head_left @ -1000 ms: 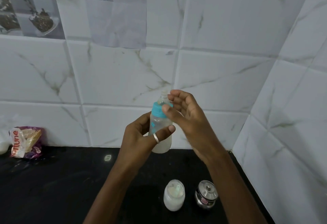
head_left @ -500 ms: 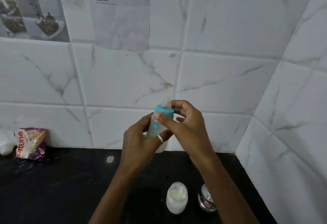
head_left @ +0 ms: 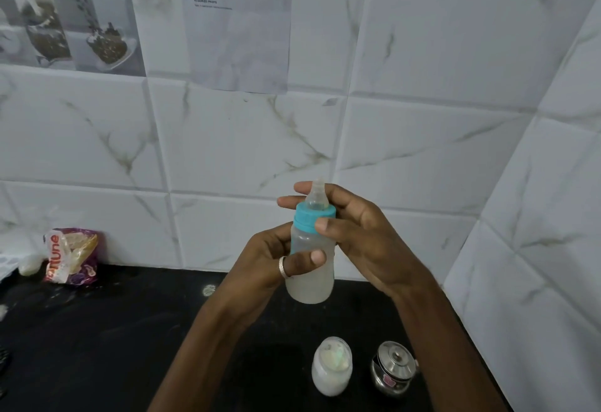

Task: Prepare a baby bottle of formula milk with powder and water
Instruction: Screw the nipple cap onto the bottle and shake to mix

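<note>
Cap-fastening step in hand; baby bottle held above the counter, near the far wall.

The left hand (head_left: 271,263) grips the body of the baby bottle (head_left: 310,286), thumb curled across its front. The right hand (head_left: 364,239) pinches the teal collar (head_left: 312,216), thumb in front and fingers behind the clear teat (head_left: 317,195). The bottle is upright and holds cloudy liquid in its lower part. On the black counter (head_left: 97,330), near and right, stand a white-filled jar (head_left: 331,367) and a steel lidded pot (head_left: 395,367). Judgement: the collar is being screwed on. The next move calls for a firm twist against the left hand's hold, then a check that the seal is tight before any shaking.
</note>
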